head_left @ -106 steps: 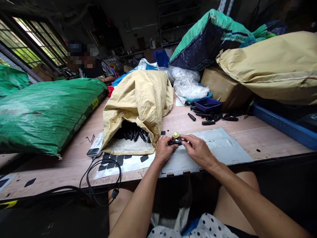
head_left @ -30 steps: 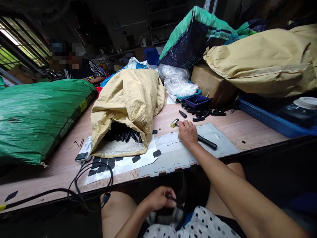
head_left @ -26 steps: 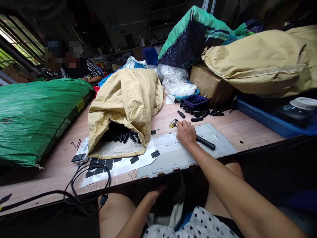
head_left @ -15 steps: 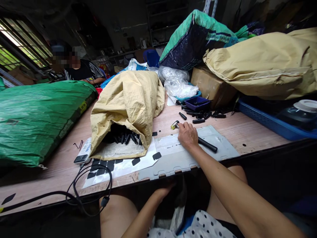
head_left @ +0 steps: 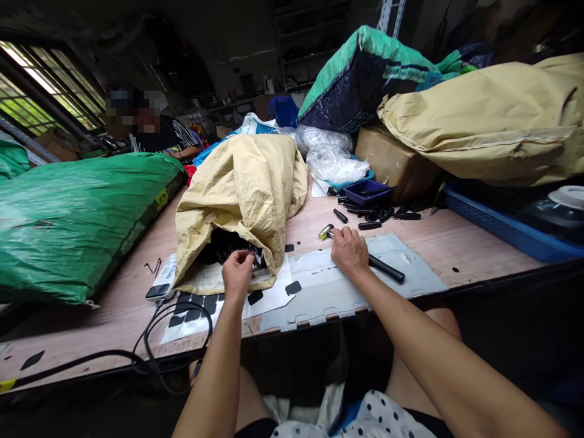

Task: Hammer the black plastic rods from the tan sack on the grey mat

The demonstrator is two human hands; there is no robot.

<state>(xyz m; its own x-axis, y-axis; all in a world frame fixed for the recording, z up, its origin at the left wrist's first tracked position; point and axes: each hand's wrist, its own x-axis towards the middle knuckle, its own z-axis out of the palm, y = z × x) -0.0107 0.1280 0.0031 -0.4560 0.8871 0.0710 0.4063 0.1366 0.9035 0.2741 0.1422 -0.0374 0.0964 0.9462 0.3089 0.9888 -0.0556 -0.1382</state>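
Note:
My right hand (head_left: 350, 250) is closed around a small hammer (head_left: 387, 267) with a black grip and a yellowish striking face. The hammer lies low over a grey sheet (head_left: 314, 298) on the table. My left hand (head_left: 237, 272) is at the mouth of a beige sack (head_left: 255, 182), its fingers pinched together by the black handle-like pieces (head_left: 223, 246) inside. Whether a piece is between those fingertips I cannot make out. A white paper with black stickers (head_left: 196, 310) lies partly under the sack.
Loose black pieces (head_left: 369, 225) lie beside a purple tray (head_left: 367, 191). A green sack (head_left: 82, 225) fills the left; a blue basket (head_left: 502, 225) stands right. A white device (head_left: 162, 283) with a cable (head_left: 150, 359) is near the front edge. Another person (head_left: 159, 137) sits behind.
My left hand has risen from below the table edge to the sack's mouth. The right hand stays on the hammer, and the whole view has shifted slightly.

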